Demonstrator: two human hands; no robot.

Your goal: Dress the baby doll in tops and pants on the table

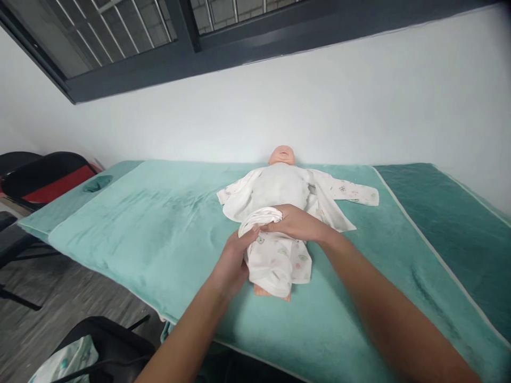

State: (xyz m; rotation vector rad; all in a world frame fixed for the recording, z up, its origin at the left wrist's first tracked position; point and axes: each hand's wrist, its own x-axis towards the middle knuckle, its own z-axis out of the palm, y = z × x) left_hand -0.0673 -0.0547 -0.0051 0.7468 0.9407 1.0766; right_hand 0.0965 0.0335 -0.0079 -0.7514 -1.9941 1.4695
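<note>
A baby doll point(282, 155) lies on its back with its head toward the wall. An open white printed baby jacket point(356, 192) is spread under and around its torso, sleeves out to both sides. White printed baby pants point(271, 260) cover the doll's legs, and a foot point(261, 290) shows below the hem. My left hand point(235, 260) is closed on the left side of the bunched waistband. My right hand point(293, 221) grips the same waistband from the right, thumb on top. Cloth and fingers hide part of the doll's hips.
A teal cover point(159, 229) lies over the massage table, which has a face hole point(97, 183) at the left. Black chairs point(56, 175) stand at the left. Another chair point(104, 340) with a patterned cloth point(69, 361) is at the near left. The white wall point(359, 101) borders the far edge.
</note>
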